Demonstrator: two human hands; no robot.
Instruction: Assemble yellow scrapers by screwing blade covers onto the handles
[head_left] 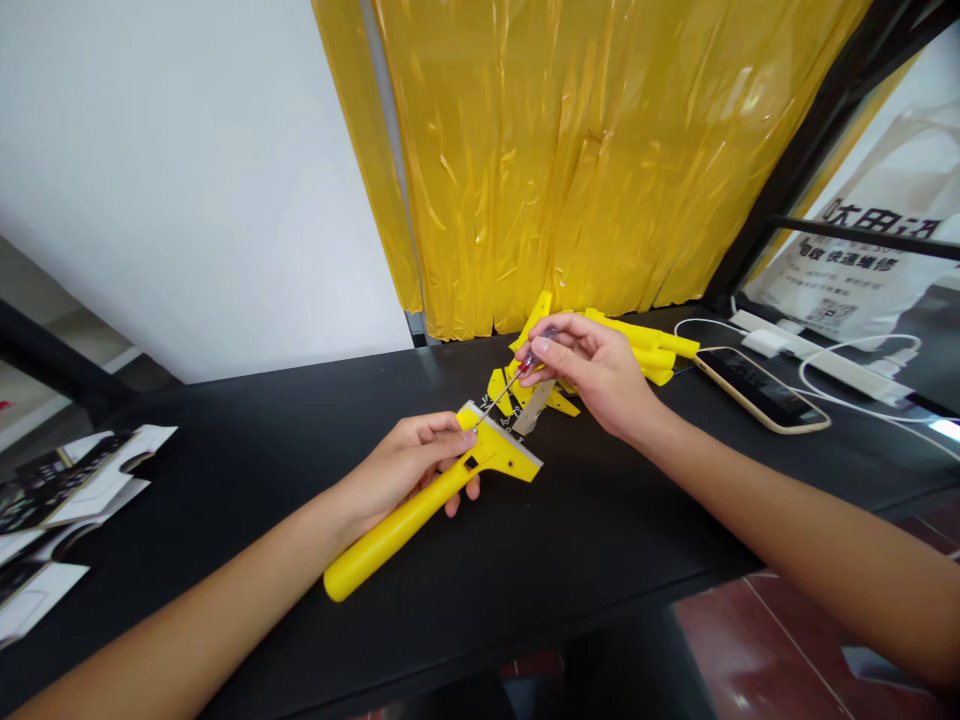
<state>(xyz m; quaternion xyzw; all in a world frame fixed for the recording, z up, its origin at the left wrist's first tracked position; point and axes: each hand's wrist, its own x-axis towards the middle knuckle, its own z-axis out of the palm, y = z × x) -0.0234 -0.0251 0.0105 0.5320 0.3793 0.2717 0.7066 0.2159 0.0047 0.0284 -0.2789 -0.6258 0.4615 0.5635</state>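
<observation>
The left forearm reaches in from the lower left, its hand (420,460) turned inward with the thumb laid along the top and the fingers curled underneath. The right forearm slants in from the lower right; its hand (592,372) is higher and farther out, wrist bent, fingers folded in toward the thumb.

The left grip is closed around a yellow scraper (427,507), near where handle and head meet. The handle slopes back toward the person, past the wrist; the head points away to the right, its metal edge on the far side. Whether the handle's end touches the table (600,540) I cannot tell. The right grip is narrow, pinching the handle of a screwdriver (523,367). The shaft slants down and left, and its tip meets the scraper's head just beside the left thumb; the spot is too small to tell if a screw sits there.

Behind the right hand, more scrapers (667,345) lie in a loose pile. A phone (761,390) lies to their right, near a power strip (825,360) with white cables. Beyond it stands a white printed bag (862,230), its contents hidden.
</observation>
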